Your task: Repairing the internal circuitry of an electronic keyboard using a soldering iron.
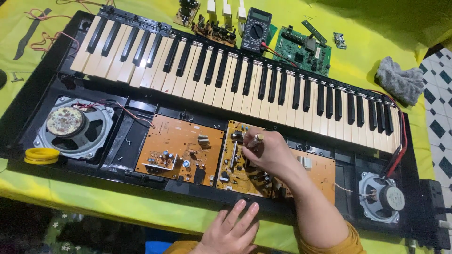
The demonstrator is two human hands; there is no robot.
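Note:
An opened electronic keyboard (235,80) lies on a yellow-green cloth, its brown circuit boards exposed below the keys. My right hand (268,153) is over the middle circuit board (233,171) and grips a screwdriver (257,138) by its clear handle, the tip pointing down at the board. My left hand (230,233) rests flat on the keyboard's near black edge (188,186), fingers apart, holding nothing. Another brown board (181,148) sits to the left, and a third (322,171) shows partly behind my right forearm.
A large speaker (70,124) sits at the case's left end, a small speaker (383,197) at the right. A yellow tape roll (41,155) lies near the left edge. Behind the keys are a multimeter (256,28), a green circuit board (306,49) and a grey cloth (400,80).

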